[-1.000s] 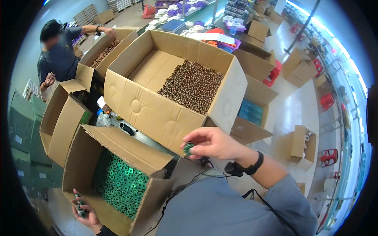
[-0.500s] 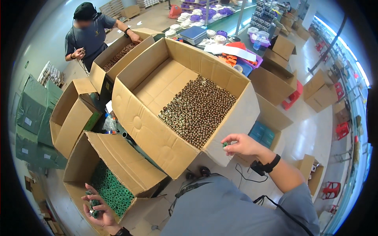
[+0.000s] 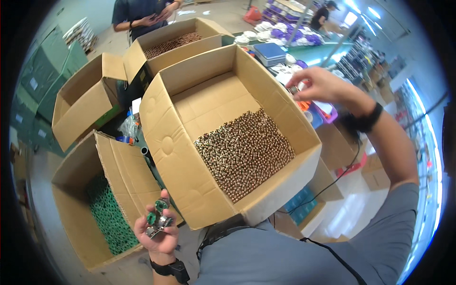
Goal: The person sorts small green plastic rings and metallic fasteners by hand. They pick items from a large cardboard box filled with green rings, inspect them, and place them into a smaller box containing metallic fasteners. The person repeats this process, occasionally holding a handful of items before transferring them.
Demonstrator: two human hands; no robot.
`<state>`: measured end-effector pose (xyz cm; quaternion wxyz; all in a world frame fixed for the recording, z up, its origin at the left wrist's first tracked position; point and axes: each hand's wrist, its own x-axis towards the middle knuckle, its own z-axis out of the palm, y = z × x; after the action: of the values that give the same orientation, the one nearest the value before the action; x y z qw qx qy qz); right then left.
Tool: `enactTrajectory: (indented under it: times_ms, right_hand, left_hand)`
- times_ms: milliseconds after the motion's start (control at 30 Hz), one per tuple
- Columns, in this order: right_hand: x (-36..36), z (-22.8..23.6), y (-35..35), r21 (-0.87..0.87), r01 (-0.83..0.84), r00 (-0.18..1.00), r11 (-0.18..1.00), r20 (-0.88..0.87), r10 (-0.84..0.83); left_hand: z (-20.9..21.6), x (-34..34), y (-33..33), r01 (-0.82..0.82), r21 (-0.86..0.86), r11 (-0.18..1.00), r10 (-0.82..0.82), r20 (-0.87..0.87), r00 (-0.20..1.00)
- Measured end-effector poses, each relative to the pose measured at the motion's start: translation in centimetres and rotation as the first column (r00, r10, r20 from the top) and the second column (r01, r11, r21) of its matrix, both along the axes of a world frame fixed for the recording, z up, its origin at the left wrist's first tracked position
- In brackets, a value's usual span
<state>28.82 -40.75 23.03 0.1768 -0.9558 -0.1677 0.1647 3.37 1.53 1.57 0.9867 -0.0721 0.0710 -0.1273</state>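
Note:
My left hand point(image 3: 159, 232) is raised palm-up at the lower left, holding a few small green-and-metal parts point(image 3: 157, 217) beside the front corner of a big cardboard box point(image 3: 180, 156). That box holds a heap of small brass-coloured metal pieces point(image 3: 244, 149). My right hand point(image 3: 319, 85) reaches over the box's far right rim, pinching a small metal part point(image 3: 295, 89) between fingers and thumb. A black band sits on each wrist.
A lower box at the left point(image 3: 71, 209) is filled with green parts point(image 3: 109, 218). An empty box point(image 3: 88, 97) and another with brown pieces point(image 3: 171, 40) stand behind. A person point(image 3: 142, 14) stands at the back. A scale point(image 3: 270, 51) sits on a cluttered table.
My right hand has swung from the big box's near right corner up past its far right rim. My left hand has lifted out of the green-parts box with parts in it.

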Motion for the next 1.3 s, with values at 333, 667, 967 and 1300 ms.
enactTrajectory:
  times_ms: [333, 667, 967, 1300]
  right_hand:
    - [22.4, -35.9, -5.4, -0.262, -0.056, 0.996, 0.964, 0.049, 0.072]
    - [24.0, -45.8, -7.8, -0.321, -0.105, 0.993, 0.941, 0.017, 0.117]
    - [17.6, -33.0, -2.7, 0.655, 0.543, 0.693, 0.525, -0.703, 0.16]
    - [16.4, -26.1, -8.5, 0.81, 0.569, 0.814, 0.138, -0.579, 0.045]
  left_hand:
    - [-2.9, 4.0, -10.7, -0.106, 0.137, 0.985, 0.117, -0.077, 0.99]
    - [-4.1, 6.9, -15.7, -0.187, 0.164, 0.969, 0.208, -0.123, 0.97]
    - [-5.0, 9.3, -17.7, -0.133, 0.084, 0.988, 0.141, -0.101, 0.985]
    - [-4.4, 8.4, -17.8, -0.101, 0.132, 0.986, 0.109, -0.052, 0.993]
